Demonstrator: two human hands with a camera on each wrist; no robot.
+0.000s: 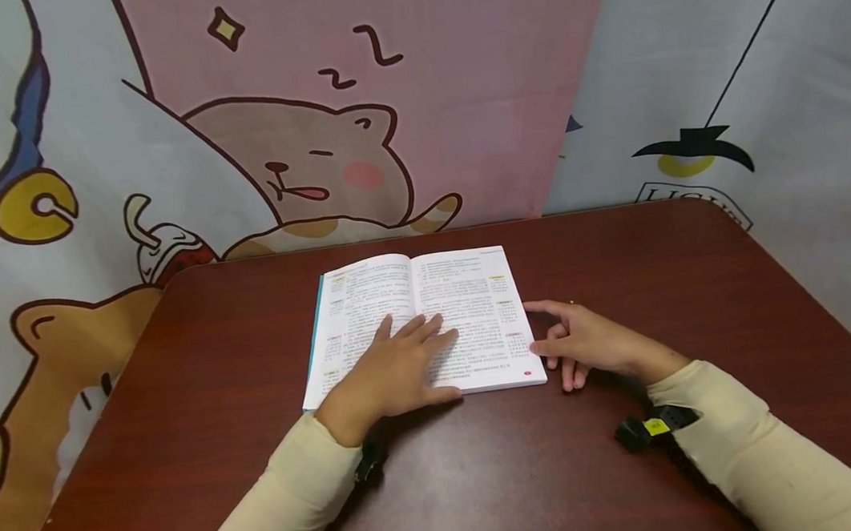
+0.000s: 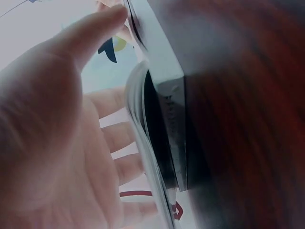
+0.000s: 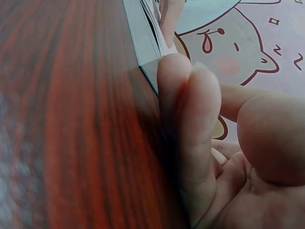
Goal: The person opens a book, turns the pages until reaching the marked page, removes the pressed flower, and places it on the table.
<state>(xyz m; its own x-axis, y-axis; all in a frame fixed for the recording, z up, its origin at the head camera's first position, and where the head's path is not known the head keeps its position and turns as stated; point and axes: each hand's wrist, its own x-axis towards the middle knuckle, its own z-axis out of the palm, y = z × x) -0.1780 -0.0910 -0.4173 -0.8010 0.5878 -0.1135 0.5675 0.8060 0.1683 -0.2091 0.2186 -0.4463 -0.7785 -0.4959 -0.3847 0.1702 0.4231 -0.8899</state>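
An open book [image 1: 462, 283] with printed pages and a blue-green cover edge lies on the table. My left hand [image 1: 391, 371] rests across its lower middle, fingers spread over both pages near the fold. The left wrist view shows the book's thick page edge [image 2: 164, 76] beside the thumb and palm. At the book's right side is my right hand [image 1: 591, 341]. Its thumb touches the right page's edge and its index finger reaches along that side, while the other fingers bend loosely beside the book. Close up, the right wrist view has these fingers [image 3: 190, 109] by the book's corner.
The dark red-brown wooden table [image 1: 211, 437] extends around the book on all sides. Behind it hangs a cloth [image 1: 460, 95] printed with cartoon animals. Small black devices, such as the right one [image 1: 636, 433], are strapped at both wrists by the cream sleeves.
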